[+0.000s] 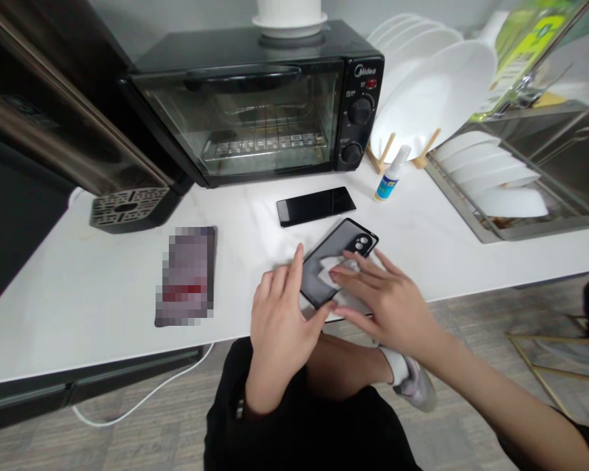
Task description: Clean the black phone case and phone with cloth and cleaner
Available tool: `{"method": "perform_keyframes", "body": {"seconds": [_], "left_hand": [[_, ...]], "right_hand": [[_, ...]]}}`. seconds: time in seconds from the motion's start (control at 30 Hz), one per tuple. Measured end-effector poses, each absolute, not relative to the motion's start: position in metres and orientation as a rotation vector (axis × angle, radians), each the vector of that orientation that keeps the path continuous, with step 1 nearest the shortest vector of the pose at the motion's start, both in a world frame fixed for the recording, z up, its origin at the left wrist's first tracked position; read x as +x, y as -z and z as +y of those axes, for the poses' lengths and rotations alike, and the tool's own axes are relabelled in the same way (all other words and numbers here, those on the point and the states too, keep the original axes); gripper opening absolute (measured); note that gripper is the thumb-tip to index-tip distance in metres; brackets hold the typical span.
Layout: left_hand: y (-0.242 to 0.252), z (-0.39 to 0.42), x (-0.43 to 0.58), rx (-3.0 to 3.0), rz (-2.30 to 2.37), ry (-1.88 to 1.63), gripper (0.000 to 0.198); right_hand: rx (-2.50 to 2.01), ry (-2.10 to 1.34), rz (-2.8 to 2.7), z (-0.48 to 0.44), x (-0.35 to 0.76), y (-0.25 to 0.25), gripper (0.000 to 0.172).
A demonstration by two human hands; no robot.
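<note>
A phone case [337, 240] with a black rim and a greyish see-through back lies slanted near the counter's front edge, its camera cut-outs at the upper right. My left hand [282, 317] grips it by the left side and the lower corner, between forefinger and thumb. Under the fingertips of my right hand [390, 301], a crumpled white tissue [326, 269] is pressed against the back of the case. Just behind the case lies a black smartphone [317, 206], apart from both hands. To its right stands a small spray bottle [387, 186] with a blue label.
A toaster oven [269, 124] stands at the back. White plates [436, 91] fill a wooden rack beside a sink [569, 137], where several bowls [491, 163] lie on a wire rack. A blurred-out flat device [186, 275] and a dispenser's drip tray [127, 208] are on the left.
</note>
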State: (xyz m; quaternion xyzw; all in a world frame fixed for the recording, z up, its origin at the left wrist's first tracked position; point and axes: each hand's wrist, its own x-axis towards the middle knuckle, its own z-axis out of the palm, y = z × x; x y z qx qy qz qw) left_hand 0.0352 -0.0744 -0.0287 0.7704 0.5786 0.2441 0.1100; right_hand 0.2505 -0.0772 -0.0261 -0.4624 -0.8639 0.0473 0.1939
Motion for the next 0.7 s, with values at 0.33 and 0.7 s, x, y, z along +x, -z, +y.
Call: {"method": "perform_keyframes", "body": {"seconds": [0.33, 0.7], "left_hand": [[0.027, -0.075, 0.035, 2.271, 1.673, -0.678, 0.086], [0.027, -0.074, 0.036, 2.28, 1.689, -0.667, 0.096]], "right_hand": [[-1.339, -0.185, -2.297, -0.069, 0.207, 0.026, 0.07], [-1.618, 0.048, -2.213, -0.047, 0.251, 0.03, 0.063]]}}
